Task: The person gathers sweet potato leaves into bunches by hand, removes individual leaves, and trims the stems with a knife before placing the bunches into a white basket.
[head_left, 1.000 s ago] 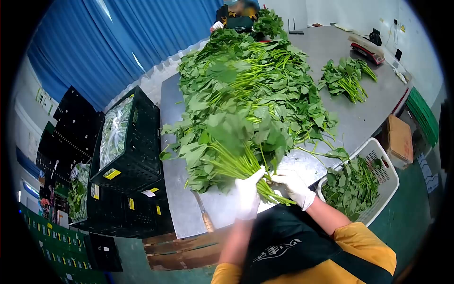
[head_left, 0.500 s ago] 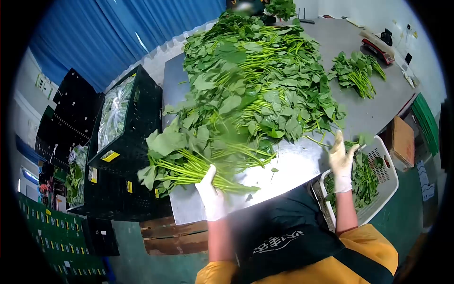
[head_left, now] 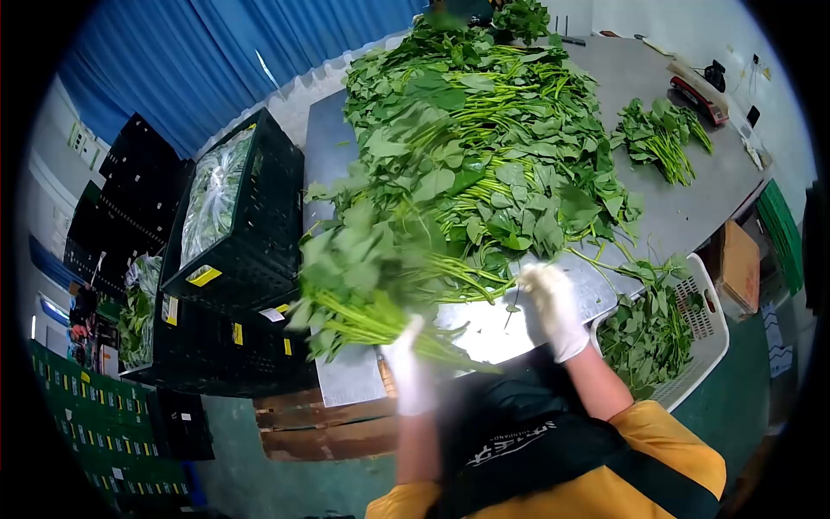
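Observation:
My left hand (head_left: 410, 368), in a white glove, is closed round the stems of a bunch of leafy greens (head_left: 354, 316) at the table's near left. The bunch's leaves point left, its stem ends right, and motion blurs it. My right hand (head_left: 553, 311), also gloved, is over the near table edge by the loose stem ends, its fingers loosely bent with nothing visible in them. A large heap of the same greens (head_left: 493, 147) covers the middle of the metal table (head_left: 562, 277). Some stems trail from the heap towards a white basket (head_left: 713, 333) of greens at the right.
A smaller pile of greens (head_left: 661, 138) lies at the table's right, near a red scale (head_left: 699, 99). Dark crates (head_left: 277, 190) stand against the left side, one holding bagged greens (head_left: 212, 195). A cardboard box (head_left: 739, 264) is beyond the basket. A wooden pallet (head_left: 328, 437) lies below.
My right hand has moved left from beside the basket to the near table edge. My left hand has shifted slightly right with the bunch.

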A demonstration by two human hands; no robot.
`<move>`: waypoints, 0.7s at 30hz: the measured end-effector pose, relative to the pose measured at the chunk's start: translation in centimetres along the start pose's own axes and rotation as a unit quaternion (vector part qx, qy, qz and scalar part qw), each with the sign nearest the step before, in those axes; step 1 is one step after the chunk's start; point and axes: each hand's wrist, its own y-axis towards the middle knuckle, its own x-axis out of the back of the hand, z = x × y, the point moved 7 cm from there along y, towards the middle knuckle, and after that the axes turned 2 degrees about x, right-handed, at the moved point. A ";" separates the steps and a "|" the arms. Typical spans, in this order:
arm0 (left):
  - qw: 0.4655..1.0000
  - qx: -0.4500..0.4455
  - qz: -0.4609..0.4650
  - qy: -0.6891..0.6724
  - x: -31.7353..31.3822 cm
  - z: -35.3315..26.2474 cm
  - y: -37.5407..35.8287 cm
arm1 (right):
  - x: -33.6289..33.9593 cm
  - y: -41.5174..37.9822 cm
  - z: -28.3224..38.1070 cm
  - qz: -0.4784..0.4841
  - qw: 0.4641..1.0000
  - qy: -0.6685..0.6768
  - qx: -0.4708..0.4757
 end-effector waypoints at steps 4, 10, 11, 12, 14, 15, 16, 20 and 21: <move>0.988 -0.081 -0.050 -0.121 3.4 -1.6 1.3 | 1.2 2.0 -4.1 -0.036 0.948 0.297 -0.103; 0.996 -0.021 -0.025 -0.087 2.3 -1.0 0.2 | -7.9 3.4 -2.8 0.141 0.917 -0.348 0.138; 0.993 0.022 -0.045 -0.106 1.7 -0.8 -0.4 | -9.5 3.9 -4.6 0.175 0.879 -0.424 0.130; 0.989 0.015 -0.092 -0.117 1.5 -1.3 -0.9 | -10.7 4.3 -6.4 0.206 0.834 -0.497 0.123; 0.990 -0.028 -0.097 -0.102 3.0 -1.4 -0.2 | -8.9 5.3 -3.5 0.147 0.890 -0.406 0.146; 0.989 -0.064 -0.099 -0.087 3.9 -1.7 0.1 | -7.0 5.8 -1.2 0.086 0.932 -0.313 0.161; 0.990 -0.100 -0.086 -0.059 4.3 -2.3 0.2 | -6.0 6.7 -1.4 0.173 0.976 -0.115 -0.069; 0.986 -0.100 -0.115 -0.067 3.2 -3.1 -0.1 | -4.7 6.2 -0.3 0.210 0.938 0.238 -0.137; 0.991 -0.061 -0.103 -0.065 2.1 -2.9 -0.2 | -5.1 5.4 -1.2 0.209 0.928 0.261 -0.165</move>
